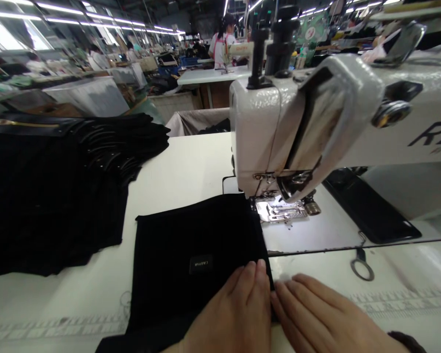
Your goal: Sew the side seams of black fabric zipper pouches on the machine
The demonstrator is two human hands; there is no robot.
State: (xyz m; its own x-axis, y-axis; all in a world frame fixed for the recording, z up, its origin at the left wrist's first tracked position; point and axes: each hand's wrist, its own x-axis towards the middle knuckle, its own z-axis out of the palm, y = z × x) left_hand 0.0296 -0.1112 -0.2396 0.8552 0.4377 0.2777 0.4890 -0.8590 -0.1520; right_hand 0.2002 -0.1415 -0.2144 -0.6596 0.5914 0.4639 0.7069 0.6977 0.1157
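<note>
A flat black fabric piece [161,245] with a small dark label [201,264] lies on the white table, its far right corner close to the sewing machine's presser foot [279,212]. My left hand [238,304] rests flat on the fabric near its right edge, fingers stretched forward. Just right of that edge, my right hand [316,314] is laid on the table with its fingers extended side by side. Its fingertips touch the fabric's edge. The underside of both hands is hidden.
The white sewing machine [353,113] stands at the right, with a black phone [371,206] under its arm and a ring-shaped metal tool [362,264] nearby. A stack of black pieces [51,196] covers the left. A printed ruler [55,327] crosses the front. People work farther back.
</note>
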